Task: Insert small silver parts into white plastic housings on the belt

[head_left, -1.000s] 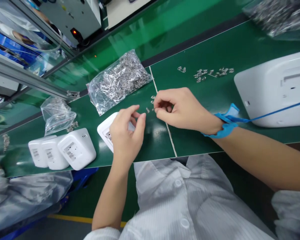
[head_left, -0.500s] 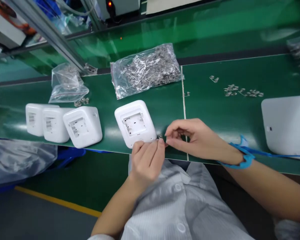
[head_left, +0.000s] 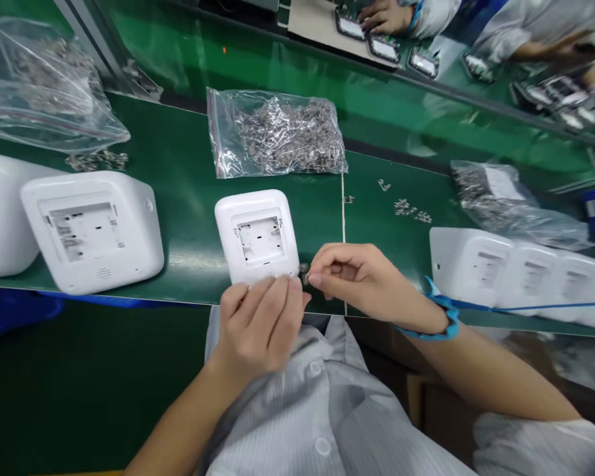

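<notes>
As we look across the frame, the green table [head_left: 188, 218] runs from its left edge to its right. At lower right of the frame we see a row of white cases [head_left: 520, 268] near the table's edge, and at far left a large case [head_left: 99, 231], its recess facing up. One clear bag [head_left: 44, 92] of metal pieces fills the upper left; another, the middle bag [head_left: 287, 135], lies above the frame's centre, and a third, the right bag [head_left: 506, 198], sits above the row. Just left of centre we find the middle case [head_left: 260, 241], recess up, its lower edge partly hidden by the left hand [head_left: 262, 324]. That hand's fingers lie together; we cannot tell what they grip. The right hand [head_left: 354, 271] is just beside it, fingers curled, thumb near forefinger. A blue wristband [head_left: 441, 324] circles that wrist. A small pile of clips [head_left: 411, 210] lies right of centre. Smallest, a blurred clip [head_left: 305, 272] shows between both hands' fingertips; we cannot tell which hand holds it.
</notes>
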`<action>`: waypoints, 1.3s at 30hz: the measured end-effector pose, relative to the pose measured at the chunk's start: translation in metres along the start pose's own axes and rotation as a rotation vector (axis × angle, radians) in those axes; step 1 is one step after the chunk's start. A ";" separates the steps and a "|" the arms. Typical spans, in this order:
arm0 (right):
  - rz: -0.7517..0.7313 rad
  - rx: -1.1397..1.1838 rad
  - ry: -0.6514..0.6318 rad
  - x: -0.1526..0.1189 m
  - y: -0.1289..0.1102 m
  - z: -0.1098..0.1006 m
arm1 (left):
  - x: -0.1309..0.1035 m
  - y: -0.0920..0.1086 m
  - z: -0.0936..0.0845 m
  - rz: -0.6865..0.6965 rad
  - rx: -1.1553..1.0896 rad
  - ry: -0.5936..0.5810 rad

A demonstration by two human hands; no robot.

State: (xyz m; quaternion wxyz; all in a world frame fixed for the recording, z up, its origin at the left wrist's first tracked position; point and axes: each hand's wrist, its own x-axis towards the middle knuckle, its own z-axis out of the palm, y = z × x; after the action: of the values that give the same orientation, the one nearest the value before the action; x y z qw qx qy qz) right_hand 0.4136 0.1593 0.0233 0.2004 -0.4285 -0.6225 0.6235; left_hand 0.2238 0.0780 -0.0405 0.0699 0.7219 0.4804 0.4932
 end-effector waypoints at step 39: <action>0.073 -0.747 0.383 0.033 -0.010 0.028 | -0.006 0.030 0.030 -0.044 0.563 -0.053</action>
State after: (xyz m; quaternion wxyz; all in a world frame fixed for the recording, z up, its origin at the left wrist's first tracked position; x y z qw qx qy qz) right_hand 0.3706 0.1694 0.0199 0.1211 -0.6017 -0.7416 0.2710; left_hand 0.2652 0.0683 -0.0423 -0.1100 0.7150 0.6119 0.3197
